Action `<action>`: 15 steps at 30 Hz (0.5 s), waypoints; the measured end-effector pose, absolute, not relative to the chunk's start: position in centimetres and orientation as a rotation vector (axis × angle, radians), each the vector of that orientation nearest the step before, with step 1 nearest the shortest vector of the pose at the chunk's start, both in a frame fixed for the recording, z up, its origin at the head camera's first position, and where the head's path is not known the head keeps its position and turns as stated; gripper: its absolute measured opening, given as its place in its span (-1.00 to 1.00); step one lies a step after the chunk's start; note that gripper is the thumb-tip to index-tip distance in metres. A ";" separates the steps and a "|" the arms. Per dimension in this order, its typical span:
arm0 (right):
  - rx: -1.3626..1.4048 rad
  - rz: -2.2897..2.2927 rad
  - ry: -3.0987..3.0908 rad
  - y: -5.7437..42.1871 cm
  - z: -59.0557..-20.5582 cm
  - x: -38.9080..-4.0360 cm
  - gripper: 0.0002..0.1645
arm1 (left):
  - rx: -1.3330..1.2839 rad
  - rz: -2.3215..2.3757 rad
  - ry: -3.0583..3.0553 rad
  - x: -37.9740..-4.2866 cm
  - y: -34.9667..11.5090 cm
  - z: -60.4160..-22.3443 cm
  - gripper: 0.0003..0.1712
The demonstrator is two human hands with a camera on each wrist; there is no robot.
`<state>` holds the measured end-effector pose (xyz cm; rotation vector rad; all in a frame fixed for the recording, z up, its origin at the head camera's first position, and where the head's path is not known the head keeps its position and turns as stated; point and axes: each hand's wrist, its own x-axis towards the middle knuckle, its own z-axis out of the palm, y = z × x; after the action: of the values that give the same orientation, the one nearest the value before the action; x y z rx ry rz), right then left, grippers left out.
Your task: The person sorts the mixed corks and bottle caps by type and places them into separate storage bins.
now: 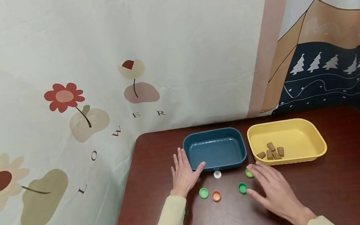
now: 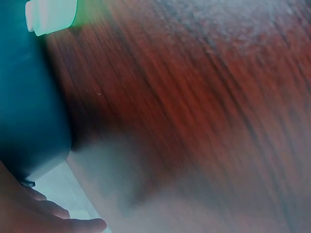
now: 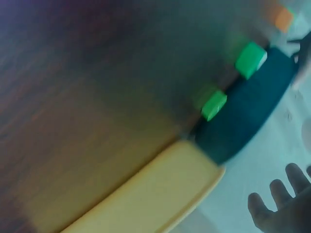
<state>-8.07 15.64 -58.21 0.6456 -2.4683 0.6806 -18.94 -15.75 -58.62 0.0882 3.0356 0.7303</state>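
Note:
My left hand (image 1: pixel 184 174) lies at the left front corner of the dark blue basin (image 1: pixel 218 165), fingers straight along its side and thumb by the front rim. My right hand (image 1: pixel 276 190), fingers spread, hovers just right of two bottle caps, a green cap (image 1: pixel 242 188) and a lime cap (image 1: pixel 249 173) partly covered by the fingertips. Left of these lie a white cap (image 1: pixel 217 174), a pale green cap (image 1: pixel 204 193) and an orange cap (image 1: pixel 216 196). The right wrist view shows green caps (image 3: pixel 250 60) beside the basin wall. Neither hand holds anything.
A yellow basin (image 1: pixel 302 139) stands right of the blue one, with several brown cork-like pieces (image 1: pixel 274 153) in its left front part. Both basins sit near the back edge of the dark red wooden table (image 1: pixel 350 179), before a printed cloth (image 1: pixel 190 46).

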 end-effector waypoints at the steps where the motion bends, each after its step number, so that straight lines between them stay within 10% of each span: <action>1: 0.664 0.658 -2.500 15.2 -58.4 -8.1 -0.22 | 0.087 0.722 3.036 -19.0 -15.7 -58.6 0.32; 15: 0.736 0.372 -2.845 13.1 -60.3 -8.9 -0.23 | 0.079 0.709 3.059 -18.7 -15.6 -58.4 0.30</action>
<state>-8.93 13.11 -60.26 0.7356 -2.8453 0.3718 -18.70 -15.63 -58.44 0.0787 3.0588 0.7093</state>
